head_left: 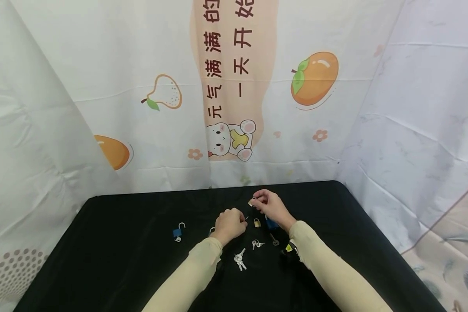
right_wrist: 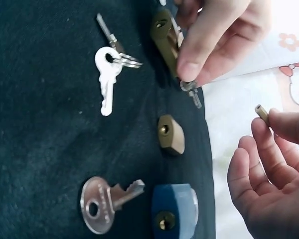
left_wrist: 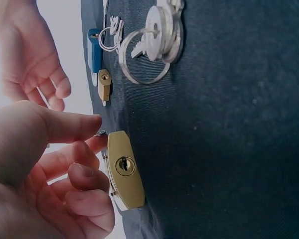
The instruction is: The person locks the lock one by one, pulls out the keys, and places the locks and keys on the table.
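My left hand (head_left: 229, 226) pinches a small silver key (right_wrist: 191, 93) between thumb and fingertip, its blade pointing outward. My right hand (head_left: 272, 205) is raised near the table's far edge and holds a tiny brass padlock (head_left: 251, 202) by the fingertips; in the right wrist view only the end of its brass body (right_wrist: 261, 113) shows. The two hands are a short way apart, key and padlock not touching. Close beside the left fingers, a larger brass padlock (left_wrist: 125, 170) has its keyhole toward the left wrist camera. Between the hands, a small brass padlock (head_left: 257, 223) is on the black cloth.
A blue padlock (head_left: 271, 223) lies by the right wrist, a large key (head_left: 274, 240) before it. Nearer are two key bunches, one small (head_left: 258, 244) and one larger (head_left: 239, 259), and a yellow item (head_left: 289, 248). Leftward is an open blue padlock (head_left: 177, 233). White curtains enclose the table.
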`<action>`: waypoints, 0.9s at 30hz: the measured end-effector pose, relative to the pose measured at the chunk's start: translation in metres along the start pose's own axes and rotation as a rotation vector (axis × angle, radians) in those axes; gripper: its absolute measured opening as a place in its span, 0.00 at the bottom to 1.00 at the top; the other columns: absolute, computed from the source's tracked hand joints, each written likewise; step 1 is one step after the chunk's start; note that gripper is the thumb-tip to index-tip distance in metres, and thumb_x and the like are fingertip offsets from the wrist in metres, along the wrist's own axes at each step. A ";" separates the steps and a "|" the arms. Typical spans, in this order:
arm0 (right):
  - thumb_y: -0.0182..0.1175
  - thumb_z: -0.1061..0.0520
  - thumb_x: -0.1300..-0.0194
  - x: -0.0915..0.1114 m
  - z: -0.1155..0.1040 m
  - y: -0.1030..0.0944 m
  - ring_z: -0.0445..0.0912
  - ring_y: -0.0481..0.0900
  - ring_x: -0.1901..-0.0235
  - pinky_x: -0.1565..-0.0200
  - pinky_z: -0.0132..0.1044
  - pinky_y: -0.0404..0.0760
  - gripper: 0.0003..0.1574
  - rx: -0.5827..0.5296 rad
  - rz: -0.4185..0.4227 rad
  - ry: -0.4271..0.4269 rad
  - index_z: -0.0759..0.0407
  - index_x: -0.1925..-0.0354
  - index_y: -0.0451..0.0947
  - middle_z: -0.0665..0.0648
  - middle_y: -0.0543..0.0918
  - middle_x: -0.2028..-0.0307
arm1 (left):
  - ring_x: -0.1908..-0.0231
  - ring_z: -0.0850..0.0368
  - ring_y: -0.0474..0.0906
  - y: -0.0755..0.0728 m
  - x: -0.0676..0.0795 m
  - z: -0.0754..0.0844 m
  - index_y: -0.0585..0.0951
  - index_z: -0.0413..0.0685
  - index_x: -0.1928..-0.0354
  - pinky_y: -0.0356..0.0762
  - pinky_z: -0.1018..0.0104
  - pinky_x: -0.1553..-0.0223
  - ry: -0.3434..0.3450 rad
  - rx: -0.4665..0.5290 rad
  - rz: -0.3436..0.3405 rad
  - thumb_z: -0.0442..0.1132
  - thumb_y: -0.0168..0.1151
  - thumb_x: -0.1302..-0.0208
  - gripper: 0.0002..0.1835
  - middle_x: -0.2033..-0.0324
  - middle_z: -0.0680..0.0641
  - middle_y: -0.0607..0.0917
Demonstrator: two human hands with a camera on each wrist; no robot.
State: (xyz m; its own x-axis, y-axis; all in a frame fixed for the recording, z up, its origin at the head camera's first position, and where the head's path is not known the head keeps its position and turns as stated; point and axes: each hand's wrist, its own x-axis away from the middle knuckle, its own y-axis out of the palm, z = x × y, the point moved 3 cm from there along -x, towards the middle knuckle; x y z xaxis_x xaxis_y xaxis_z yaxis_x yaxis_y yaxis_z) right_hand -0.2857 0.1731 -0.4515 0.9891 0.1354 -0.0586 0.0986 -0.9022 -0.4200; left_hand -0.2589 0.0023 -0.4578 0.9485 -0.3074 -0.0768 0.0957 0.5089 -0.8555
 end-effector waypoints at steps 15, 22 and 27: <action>0.63 0.58 0.28 -0.013 0.014 0.014 0.49 0.82 0.65 0.59 0.44 0.79 0.10 0.223 -0.103 0.075 0.61 0.51 0.79 0.54 0.84 0.66 | 0.77 0.57 0.79 -0.018 0.022 -0.014 0.89 0.44 0.55 0.77 0.60 0.75 0.058 0.060 -0.001 0.41 0.67 0.33 0.10 0.67 0.49 0.88; 0.62 0.61 0.28 -0.016 0.010 0.013 0.46 0.78 0.70 0.63 0.43 0.77 0.09 0.345 -0.044 0.059 0.63 0.52 0.79 0.54 0.81 0.67 | 0.78 0.65 0.74 -0.057 0.060 -0.056 0.88 0.44 0.55 0.74 0.63 0.74 0.049 0.074 0.061 0.41 0.67 0.33 0.10 0.76 0.57 0.82; 0.62 0.62 0.28 -0.014 -0.010 0.027 0.45 0.76 0.70 0.64 0.43 0.76 0.11 0.373 -0.022 -0.100 0.65 0.50 0.78 0.53 0.80 0.67 | 0.77 0.62 0.74 -0.089 0.085 -0.100 0.86 0.42 0.54 0.74 0.61 0.74 -0.039 0.047 0.133 0.41 0.69 0.34 0.12 0.74 0.55 0.81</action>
State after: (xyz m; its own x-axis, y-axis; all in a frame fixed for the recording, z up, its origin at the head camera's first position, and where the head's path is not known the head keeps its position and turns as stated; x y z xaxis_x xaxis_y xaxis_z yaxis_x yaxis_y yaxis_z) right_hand -0.2958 0.1424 -0.4526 0.9696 0.2095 -0.1263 0.0551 -0.6902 -0.7216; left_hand -0.2168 -0.1493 -0.4391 0.9646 -0.2041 -0.1670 -0.0182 0.5802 -0.8143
